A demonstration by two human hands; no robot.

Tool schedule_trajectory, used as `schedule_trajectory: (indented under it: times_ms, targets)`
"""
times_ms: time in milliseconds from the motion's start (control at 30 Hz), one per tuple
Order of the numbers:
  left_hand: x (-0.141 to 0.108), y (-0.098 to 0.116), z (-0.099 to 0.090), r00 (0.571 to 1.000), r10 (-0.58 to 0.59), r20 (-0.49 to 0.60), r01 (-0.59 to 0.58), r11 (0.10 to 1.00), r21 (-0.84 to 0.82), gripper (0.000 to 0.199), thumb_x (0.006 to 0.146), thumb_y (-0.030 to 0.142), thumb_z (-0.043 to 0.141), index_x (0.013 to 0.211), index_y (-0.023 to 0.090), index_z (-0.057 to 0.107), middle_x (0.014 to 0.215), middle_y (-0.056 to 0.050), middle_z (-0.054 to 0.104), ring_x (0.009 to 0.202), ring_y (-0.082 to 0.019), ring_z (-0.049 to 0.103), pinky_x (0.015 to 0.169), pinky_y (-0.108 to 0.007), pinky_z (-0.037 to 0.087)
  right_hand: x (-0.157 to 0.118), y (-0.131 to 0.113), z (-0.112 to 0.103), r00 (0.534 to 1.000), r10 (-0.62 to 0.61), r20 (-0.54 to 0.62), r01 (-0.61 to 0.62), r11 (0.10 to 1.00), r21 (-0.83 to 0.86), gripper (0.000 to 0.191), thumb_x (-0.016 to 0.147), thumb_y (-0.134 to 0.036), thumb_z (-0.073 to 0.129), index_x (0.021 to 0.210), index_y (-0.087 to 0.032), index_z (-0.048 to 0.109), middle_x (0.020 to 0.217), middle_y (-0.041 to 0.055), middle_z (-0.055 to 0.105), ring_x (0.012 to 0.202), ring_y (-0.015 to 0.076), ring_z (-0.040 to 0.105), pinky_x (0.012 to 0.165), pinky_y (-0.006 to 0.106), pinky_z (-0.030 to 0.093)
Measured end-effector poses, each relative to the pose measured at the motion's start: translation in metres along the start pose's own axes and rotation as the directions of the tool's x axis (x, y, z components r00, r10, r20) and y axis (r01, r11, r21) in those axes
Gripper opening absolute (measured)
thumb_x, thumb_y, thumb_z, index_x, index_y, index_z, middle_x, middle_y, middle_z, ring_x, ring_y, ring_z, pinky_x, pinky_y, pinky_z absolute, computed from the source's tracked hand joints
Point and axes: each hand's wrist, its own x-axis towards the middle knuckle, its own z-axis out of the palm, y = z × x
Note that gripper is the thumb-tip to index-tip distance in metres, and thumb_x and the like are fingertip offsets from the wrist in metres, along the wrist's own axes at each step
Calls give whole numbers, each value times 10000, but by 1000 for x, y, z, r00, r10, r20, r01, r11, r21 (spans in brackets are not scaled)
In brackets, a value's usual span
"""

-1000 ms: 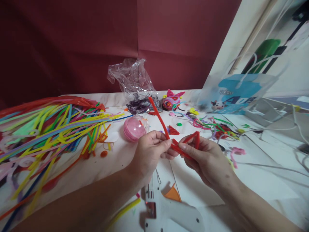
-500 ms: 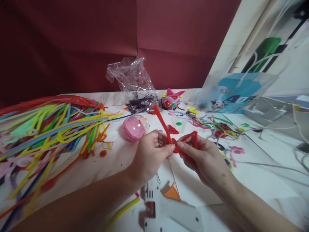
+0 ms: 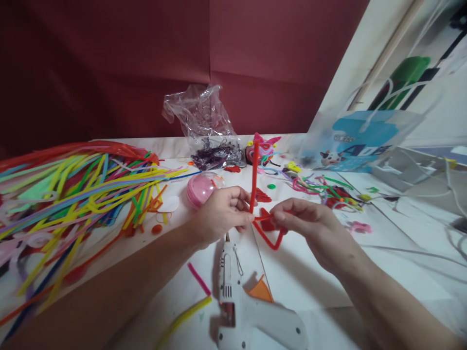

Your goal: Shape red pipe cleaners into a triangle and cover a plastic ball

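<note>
Between my two hands is a red pipe cleaner (image 3: 254, 177), one end sticking straight up and the rest bent into an angular loop that hangs below. My left hand (image 3: 225, 214) pinches it at the base of the upright end. With thumb and fingertips, my right hand (image 3: 310, 223) grips the bent part on the other side. A small red triangular piece (image 3: 266, 221) shows by my right fingertips; whether it is joined to the loop I cannot tell. Under the hands lies a white glue gun (image 3: 233, 291), its nozzle toward my left hand.
Many coloured pipe cleaners (image 3: 91, 184) spread over the left. A pink-and-clear ball (image 3: 202, 189) sits behind my left hand. Further back are a clear plastic bag (image 3: 199, 116), a pink decorated head (image 3: 268, 148) and a blue-white carrier bag (image 3: 365, 141). An orange piece (image 3: 260, 290) lies beside the glue gun.
The upright end of the pipe cleaner has swung from leaning left to nearly vertical. The bent loop has turned downward, and my right hand has shifted its grip. My left hand moved slightly left.
</note>
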Motion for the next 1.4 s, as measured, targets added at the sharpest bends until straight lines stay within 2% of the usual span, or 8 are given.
schedule_trajectory:
  times_ms: [233,367,633,833,967,1100,1267,1400]
  targets:
    - [0,-2,5,995,21,-94,-20,1000,11,93,622,63,588,676,120,536,530,41,517,442,-55,487,450,-183,397,-5,5,11,999,12,48,-6,992,-125,349,735,-405,684,664,-82,573,571,45,505,491,104,420,441,141,361]
    - [-2,-5,9,998,18,-56,-19,1000,-7,85,625,80,600,666,122,538,517,38,526,445,-55,485,449,-175,380,-8,3,13,998,-10,68,18,991,-132,314,763,-383,639,712,-79,578,535,32,492,466,104,428,431,139,366]
    - [-4,-8,13,999,3,-49,-5,999,-49,70,645,118,598,652,125,529,494,25,539,445,-68,506,458,-181,393,-10,7,14,997,-71,-28,64,978,-199,321,799,-391,591,730,-77,574,510,32,482,433,102,415,392,134,373]
    - [-3,-8,14,994,-32,-106,27,999,-44,53,665,117,590,644,123,542,464,22,539,421,-67,506,439,-174,400,-12,4,14,993,-116,-35,107,974,-201,269,784,-349,604,764,-81,607,613,57,539,497,118,470,428,140,420]
    - [-3,-10,14,994,-62,-90,61,998,-9,98,696,181,592,625,118,568,469,5,555,409,-70,504,425,-178,406,-13,5,16,983,-184,-22,175,960,-220,186,792,-274,595,764,-93,622,671,60,571,550,129,519,476,146,445]
    - [-4,-10,15,994,-60,-88,63,997,32,128,715,163,561,595,119,561,425,9,536,370,-68,486,381,-162,377,-13,7,17,979,-203,-34,196,970,-147,153,794,-245,602,793,-93,614,725,68,586,587,147,556,537,177,485]
    - [-5,-10,15,998,-46,-53,46,999,-9,131,718,160,555,594,117,551,455,15,528,377,-58,469,387,-162,376,-10,6,16,996,-90,-5,90,995,-40,213,773,-296,663,820,-93,618,738,74,589,587,146,553,534,176,480]
    - [-6,-13,16,999,-43,6,44,995,-85,146,713,180,564,586,115,536,477,10,519,404,-57,459,410,-168,376,-10,6,12,997,3,72,-3,1000,-8,274,782,-349,695,724,-91,622,670,62,569,554,121,517,513,151,434]
